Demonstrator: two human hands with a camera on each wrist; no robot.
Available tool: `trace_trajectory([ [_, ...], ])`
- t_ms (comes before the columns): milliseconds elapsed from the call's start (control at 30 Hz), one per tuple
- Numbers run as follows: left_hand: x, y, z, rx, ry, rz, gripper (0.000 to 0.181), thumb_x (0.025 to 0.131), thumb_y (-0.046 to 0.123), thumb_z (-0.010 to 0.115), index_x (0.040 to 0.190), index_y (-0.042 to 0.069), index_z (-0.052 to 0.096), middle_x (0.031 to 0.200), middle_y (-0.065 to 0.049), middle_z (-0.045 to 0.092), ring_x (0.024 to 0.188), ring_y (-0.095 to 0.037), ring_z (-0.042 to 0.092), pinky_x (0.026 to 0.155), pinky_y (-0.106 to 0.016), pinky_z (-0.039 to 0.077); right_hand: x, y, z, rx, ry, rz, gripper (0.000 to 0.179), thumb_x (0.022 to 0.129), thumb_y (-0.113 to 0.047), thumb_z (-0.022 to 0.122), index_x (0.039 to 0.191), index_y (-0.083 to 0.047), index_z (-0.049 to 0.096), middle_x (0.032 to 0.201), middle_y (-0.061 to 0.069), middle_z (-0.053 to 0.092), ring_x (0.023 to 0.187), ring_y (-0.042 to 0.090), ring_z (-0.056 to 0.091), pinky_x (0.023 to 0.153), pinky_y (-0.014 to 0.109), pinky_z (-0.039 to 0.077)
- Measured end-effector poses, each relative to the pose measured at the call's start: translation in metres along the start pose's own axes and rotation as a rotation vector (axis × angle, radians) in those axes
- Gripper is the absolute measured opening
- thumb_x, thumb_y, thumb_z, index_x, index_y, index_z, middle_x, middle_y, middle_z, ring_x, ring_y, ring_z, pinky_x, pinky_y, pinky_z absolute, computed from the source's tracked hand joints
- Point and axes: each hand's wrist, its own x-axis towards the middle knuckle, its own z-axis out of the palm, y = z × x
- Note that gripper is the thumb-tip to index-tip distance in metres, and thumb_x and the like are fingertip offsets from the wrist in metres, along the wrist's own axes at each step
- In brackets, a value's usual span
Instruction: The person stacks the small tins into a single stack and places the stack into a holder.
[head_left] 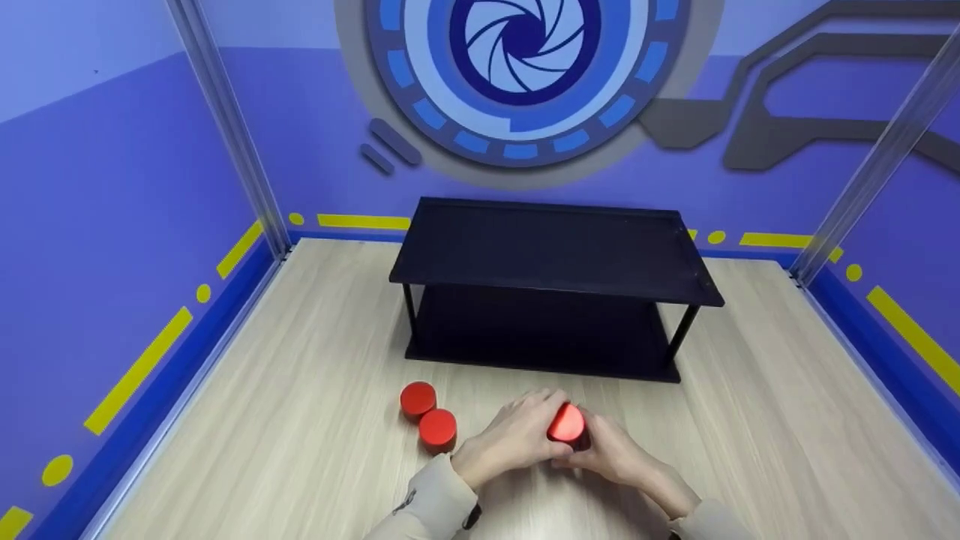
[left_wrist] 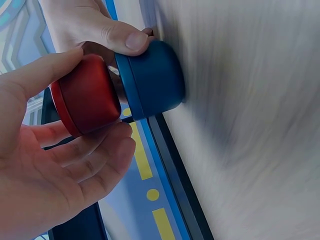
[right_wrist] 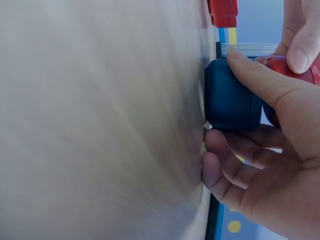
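Note:
My left hand grips a small round red container between thumb and curled fingers. Beneath it is a matching blue container, pinched by my right hand with the thumb laid along its side. In the right wrist view the blue container sits low, right at the tabletop, and the red one is just above it, slightly offset. From the head view, the red top covers most of the blue one. Two more red containers, one nearer and one behind it, stand side by side left of my left hand.
A black two-tier rack stands beyond my hands, its lower shelf close to the table surface. Blue-purple panels with metal corner posts enclose the wooden table at the back and sides.

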Motion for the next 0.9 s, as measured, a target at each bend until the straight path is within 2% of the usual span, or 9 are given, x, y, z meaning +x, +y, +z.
trace_trajectory([
  [567,0.0004,0.0001,0.0025,0.0,-0.036,-0.027,0.056,0.077,0.036,0.078,0.125,0.018,0.056,0.111,0.005,0.062,0.097,-0.01,0.055,0.075,-0.024,0.047,0.0004,0.0,0.0016,-0.032,0.009,0.005,0.059,0.072,-0.04,0.082,0.113,-0.004,0.058,0.104,0.004,0.067,0.096,0.019,0.065,0.084,0.033,0.053],
  [900,0.0,0.0002,0.003,-0.012,-0.045,-0.028,0.057,0.076,0.037,0.078,0.125,0.02,0.055,0.112,0.005,0.062,0.098,-0.01,0.054,0.075,-0.023,0.045,-0.0002,0.0001,0.0011,-0.016,0.004,-0.014,0.057,0.074,-0.04,0.081,0.112,-0.005,0.058,0.101,0.002,0.067,0.092,0.015,0.064,0.08,0.029,0.053],
])
